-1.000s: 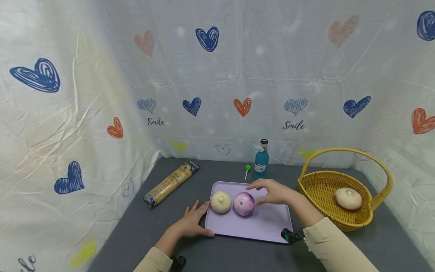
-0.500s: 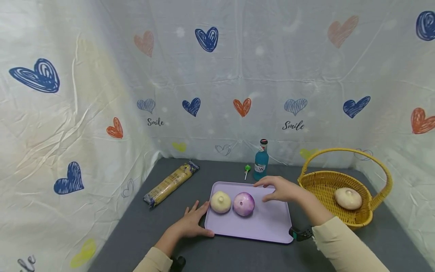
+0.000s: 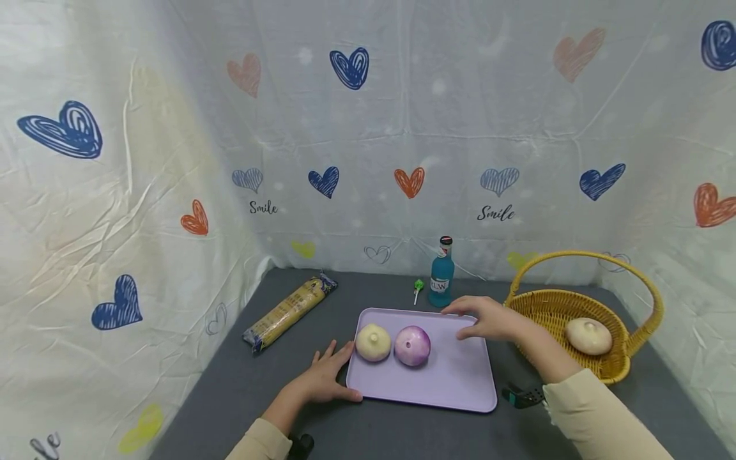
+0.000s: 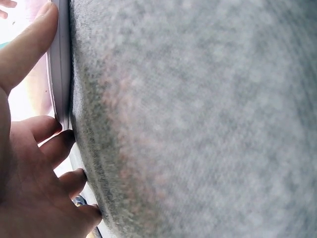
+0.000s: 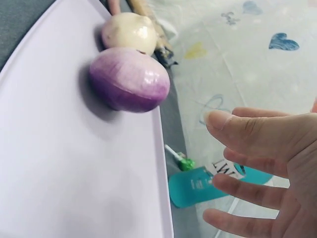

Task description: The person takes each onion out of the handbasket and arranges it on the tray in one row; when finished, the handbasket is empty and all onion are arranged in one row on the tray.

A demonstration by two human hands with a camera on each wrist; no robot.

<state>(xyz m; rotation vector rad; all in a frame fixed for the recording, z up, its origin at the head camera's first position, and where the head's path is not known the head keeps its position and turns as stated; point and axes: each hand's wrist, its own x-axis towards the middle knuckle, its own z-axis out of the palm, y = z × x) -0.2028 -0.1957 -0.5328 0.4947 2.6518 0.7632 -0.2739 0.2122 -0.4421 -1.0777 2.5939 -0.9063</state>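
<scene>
A lilac tray lies on the grey table, bearing a pale yellow onion and, to its right, a purple onion. My left hand rests at the tray's left edge, thumb at the near corner and fingers spread along the side. In the left wrist view the thumb and fingertips touch the tray's rim. Over the tray's far right corner, my right hand hovers with relaxed fingers and holds nothing. The right wrist view shows that hand apart from the purple onion.
A yellow wicker basket with a tall handle stands at the right, a whitish onion inside. Behind the tray are a blue bottle and a green lollipop. A long yellow packet lies at the back left.
My right hand has drawn away from the purple onion, moving right toward the basket side. The left hand and both onions on the tray stay in place.
</scene>
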